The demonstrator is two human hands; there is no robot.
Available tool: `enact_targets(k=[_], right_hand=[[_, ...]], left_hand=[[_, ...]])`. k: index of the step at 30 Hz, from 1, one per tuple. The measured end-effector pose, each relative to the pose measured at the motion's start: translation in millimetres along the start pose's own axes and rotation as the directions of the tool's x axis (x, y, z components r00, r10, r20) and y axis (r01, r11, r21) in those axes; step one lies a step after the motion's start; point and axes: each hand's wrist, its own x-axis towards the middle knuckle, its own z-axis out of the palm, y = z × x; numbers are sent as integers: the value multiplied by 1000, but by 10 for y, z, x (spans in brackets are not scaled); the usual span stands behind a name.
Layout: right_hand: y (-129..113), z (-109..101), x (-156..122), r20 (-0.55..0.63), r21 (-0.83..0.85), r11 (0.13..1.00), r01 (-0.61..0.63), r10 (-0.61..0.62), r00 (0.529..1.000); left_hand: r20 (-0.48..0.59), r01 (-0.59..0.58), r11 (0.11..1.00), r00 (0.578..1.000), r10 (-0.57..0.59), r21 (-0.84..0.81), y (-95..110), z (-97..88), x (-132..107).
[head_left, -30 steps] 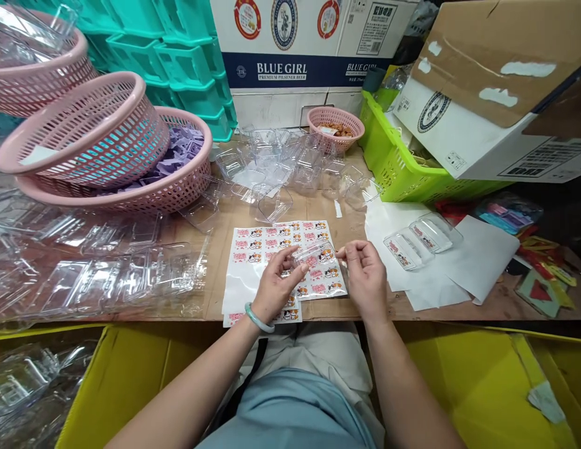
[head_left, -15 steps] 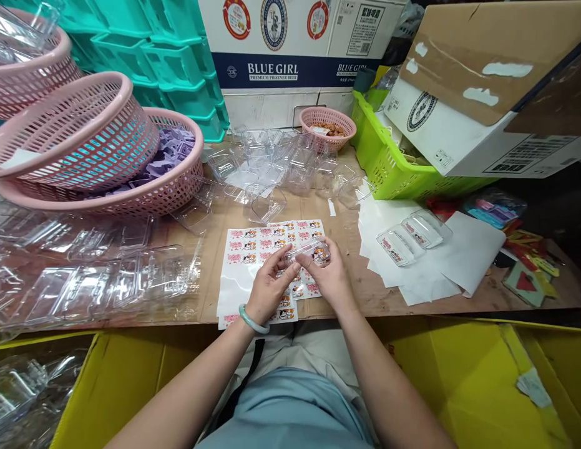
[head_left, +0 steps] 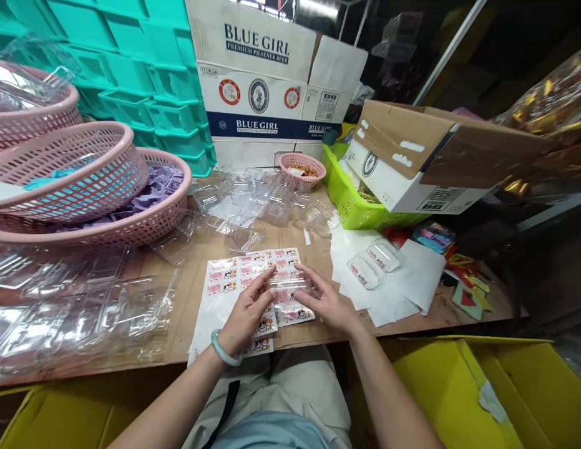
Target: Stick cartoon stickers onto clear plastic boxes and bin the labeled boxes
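- Head view: the bare left hand (head_left: 247,315) and bare right hand (head_left: 331,305) hold a small, clear, rounded plastic box (head_left: 290,285) between them, fingers and thumbs at opposite ends.
- The box is over glossy white sheets of pink-lettered cat stickers (head_left: 218,321); whether it touches them, I cannot tell.
- Likely light, thin-walled, springy and slick; best taken lightly by its ends, as hard squeezing could dent or crack it.

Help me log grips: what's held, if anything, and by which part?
A clear box, apparently by its opposite ends: left hand, right hand.
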Motion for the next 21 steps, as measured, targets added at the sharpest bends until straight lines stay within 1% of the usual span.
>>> enact_targets(k=[1,2,3,4,5,7,9,10,11,13,15,17,19,21], right_hand=[[6,-167,65,54,-109,993,49,-43,998],[29,-355,151,80,-217,973,81,-65,995],[71,-557,254,46,-323,943,85,-74,996],[129,-761,368,-54,-425,904,48,-78,995],[201,-956,485,-154,-496,868,-11,-76,985],[360,-1280,693,-287,-590,795,-142,-43,957],[488,-1464,840,-353,-663,709,-242,-12,936],[526,-1491,891,-372,-691,672,-268,-12,928],[545,-1474,934,-377,-709,652,-269,-28,926],[534,-1323,1022,-354,-732,647,-213,-94,931],[498,-1077,1142,-267,-759,641,-116,-143,953],[478,-821,1279,-158,-782,622,-36,-142,977],[487,-614,1365,-83,-796,606,4,-115,990],[497,-455,1327,-38,-793,607,36,-109,993]], left_hand=[[11,-3,1000,1000,3,8,25,11,34],[15,-4,1000,1000,3,6,47,25,69],[18,-4,1000,1000,4,-6,64,44,100],[22,-10,1000,1000,10,-24,77,67,127],[33,-23,999,999,24,-44,85,91,147],[76,-46,994,996,54,-95,91,140,164],[121,-59,990,990,75,-125,87,181,157],[137,-68,991,987,84,-116,85,199,146],[147,-80,992,985,93,-94,83,217,132],[163,-107,994,980,111,-29,82,257,96],[187,-131,991,975,122,33,83,304,49],[214,-156,985,967,138,68,86,333,-12],[225,-201,972,959,171,119,91,301,-89],[193,-280,931,952,238,233,100,174,-187]])
